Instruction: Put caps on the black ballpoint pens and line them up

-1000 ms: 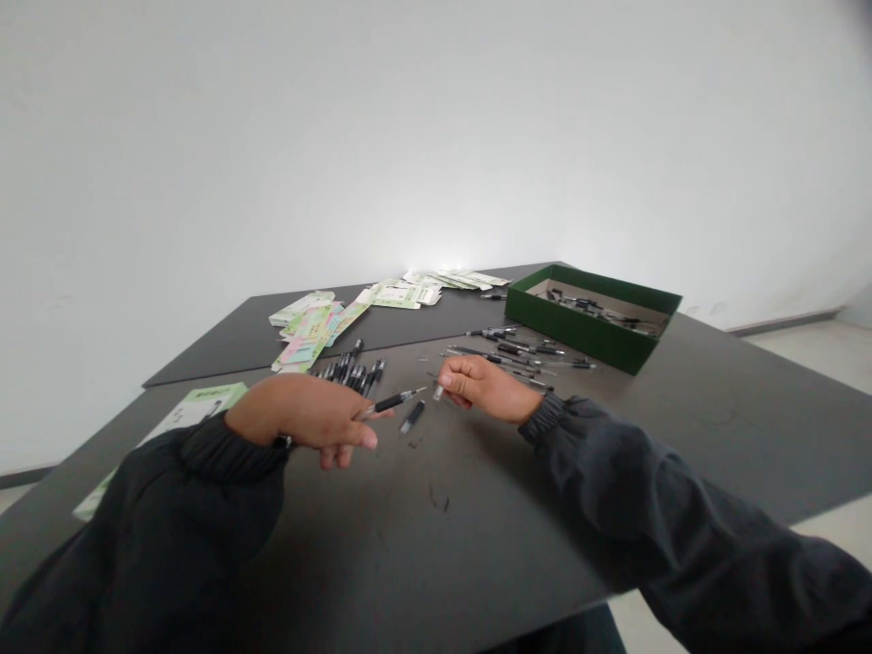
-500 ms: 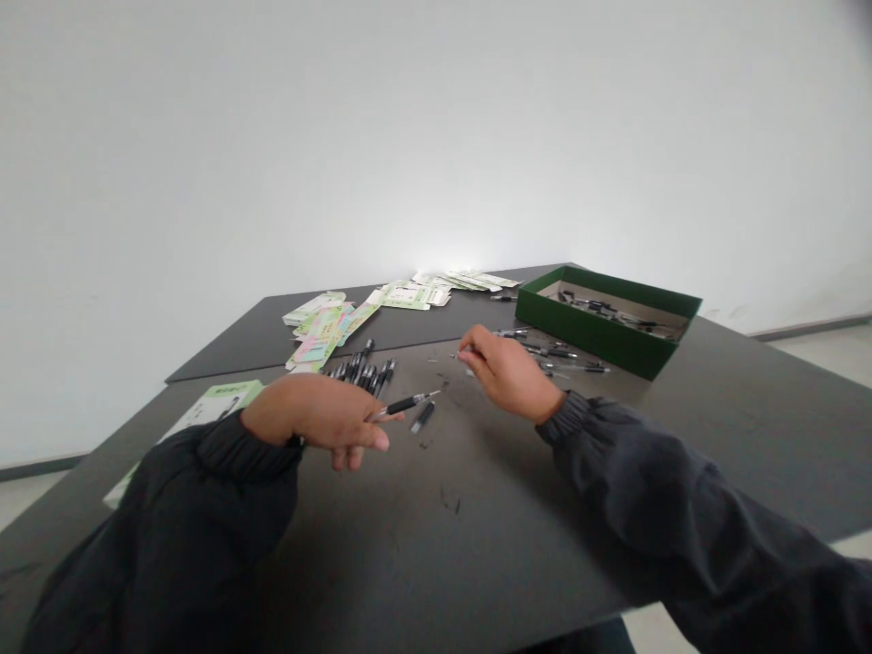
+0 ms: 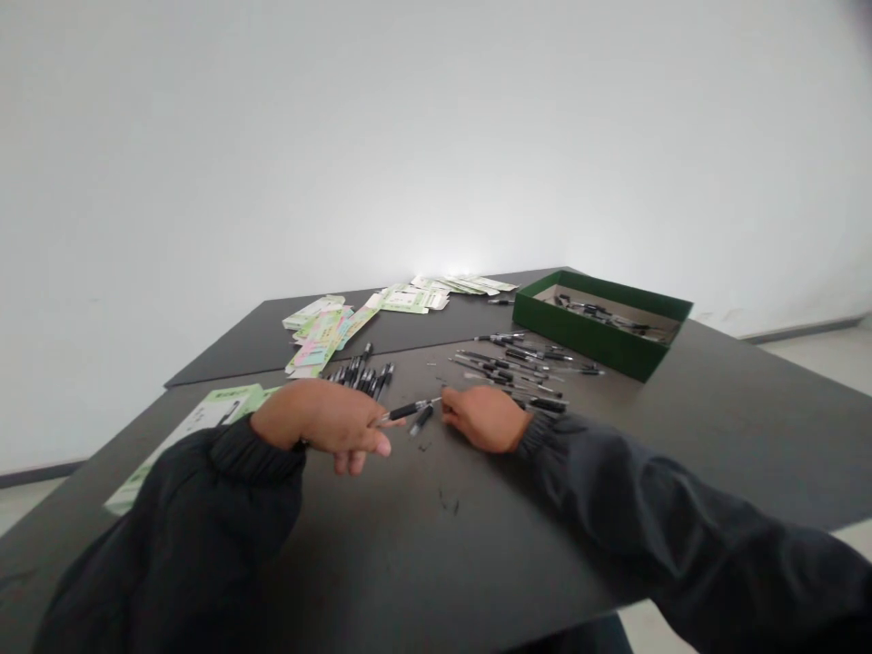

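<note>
A black pen (image 3: 407,411) is pinched in the left hand (image 3: 325,423) above the dark table (image 3: 715,427), its tip met by the closed fingertips of the right hand (image 3: 485,418). One short pen piece (image 3: 421,420) lies just beneath. A single green box (image 3: 602,321) holds pen parts, too small to be counted; loose pens (image 3: 518,363) are scattered before it.

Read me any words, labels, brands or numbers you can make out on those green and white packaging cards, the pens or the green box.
None can be read.
Green and white printed packaging cards: print shows, but too small and blurred.
Pale green card at the table's left edge: print blurred.
Black pen in the left hand, beside the right hand: no legible marking.
Dark green cardboard box: no lettering visible.
</note>
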Demonstrator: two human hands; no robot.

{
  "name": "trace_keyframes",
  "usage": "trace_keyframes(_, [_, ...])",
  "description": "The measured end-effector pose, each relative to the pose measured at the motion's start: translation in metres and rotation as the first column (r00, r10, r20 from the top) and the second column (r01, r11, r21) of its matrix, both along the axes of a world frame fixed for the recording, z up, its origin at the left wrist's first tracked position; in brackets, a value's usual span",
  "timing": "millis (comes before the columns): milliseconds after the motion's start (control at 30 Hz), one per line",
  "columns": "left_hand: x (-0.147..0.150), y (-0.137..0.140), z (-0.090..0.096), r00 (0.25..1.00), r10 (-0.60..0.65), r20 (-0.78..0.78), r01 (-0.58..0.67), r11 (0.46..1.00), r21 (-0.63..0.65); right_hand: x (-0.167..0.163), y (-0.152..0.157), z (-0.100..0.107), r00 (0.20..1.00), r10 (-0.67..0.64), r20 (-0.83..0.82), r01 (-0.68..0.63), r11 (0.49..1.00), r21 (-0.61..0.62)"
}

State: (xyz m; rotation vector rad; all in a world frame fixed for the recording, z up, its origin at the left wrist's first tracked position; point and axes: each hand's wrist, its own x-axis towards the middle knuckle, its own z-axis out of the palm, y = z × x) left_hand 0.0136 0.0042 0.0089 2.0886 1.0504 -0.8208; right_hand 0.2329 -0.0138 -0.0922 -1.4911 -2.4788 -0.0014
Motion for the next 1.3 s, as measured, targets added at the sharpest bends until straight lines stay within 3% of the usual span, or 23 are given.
trace_keyframes(233, [0.005,-0.006,0.007,0.999,-0.007,-0.049,0.009,0.999,0.031,0.002,0.001,-0.006,1.0,-0.007,0.009,0.008,0.999,-0.039])
trace_keyframes(300, [0.005,-0.006,0.007,0.999,-0.013,-0.049,0.014,1.0,0.028,0.003,0.002,-0.006,0.999,-0.02,-0.048,0.017,0.998,-0.059])
trace_keyframes(367, [0.004,-0.006,0.007,0.999,-0.019,-0.037,0.02,1.0,0.024,0.005,0.004,-0.004,0.975,0.019,-0.22,-0.046,0.992,-0.117])
trace_keyframes(400, [0.004,-0.006,0.007,0.999,-0.018,-0.027,0.018,1.0,0.018,0.006,0.006,-0.003,0.925,0.04,-0.378,-0.106,0.982,-0.157])
trace_keyframes(467, [0.004,-0.006,0.006,1.0,-0.002,-0.008,0.002,1.0,0.005,0.007,0.009,-0.001,0.691,0.014,-0.723,-0.265,0.935,-0.235])
trace_keyframes(533, [0.003,-0.005,0.005,1.0,0.014,0.003,-0.014,1.0,0.0,0.007,0.012,-0.002,0.418,-0.089,-0.904,-0.447,0.846,-0.29])
trace_keyframes(567, [0.003,-0.005,0.004,1.0,0.015,0.001,-0.015,1.0,0.001,0.007,0.012,-0.002,0.324,-0.14,-0.936,-0.52,0.8,-0.3])
trace_keyframes(667, [0.002,-0.005,0.002,1.0,-0.004,-0.01,0.004,1.0,0.004,0.004,0.012,-0.004,0.161,-0.227,-0.961,-0.63,0.726,-0.277])
trace_keyframes(800, [0.002,-0.005,0.003,1.0,-0.019,-0.022,0.019,1.0,0.018,0.001,0.007,0.0,0.064,-0.238,-0.969,-0.665,0.714,-0.219])
trace_keyframes(967, [0.003,-0.006,0.005,0.999,-0.023,-0.03,0.023,1.0,0.01,-0.004,0.007,-0.002,0.072,-0.255,-0.964,-0.651,0.72,-0.239])
trace_keyframes(1067, [0.002,-0.005,0.008,0.999,-0.024,-0.032,0.025,0.999,0.044,-0.003,0.019,-0.008,0.147,-0.405,-0.902,-0.49,0.763,-0.422])
trace_keyframes(1133, [0.0,-0.003,0.01,0.999,-0.011,-0.032,0.014,0.996,0.087,0.002,0.023,-0.007,0.302,-0.445,-0.843,-0.251,0.816,-0.521])
trace_keyframes(1167, [-0.001,-0.002,0.01,0.999,-0.004,-0.031,0.007,0.995,0.102,0.006,0.02,-0.004,0.408,-0.421,-0.81,-0.117,0.856,-0.504])
trace_keyframes(1233, [-0.003,0.001,0.008,0.999,-0.004,-0.032,0.007,0.995,0.102,0.013,0.003,0.004,0.651,-0.283,-0.705,0.06,0.944,-0.323])
trace_keyframes(1300, [-0.004,0.003,0.003,0.999,-0.012,-0.044,0.015,0.998,0.057,0.017,-0.028,0.01,0.849,-0.12,-0.514,0.104,0.993,-0.06])
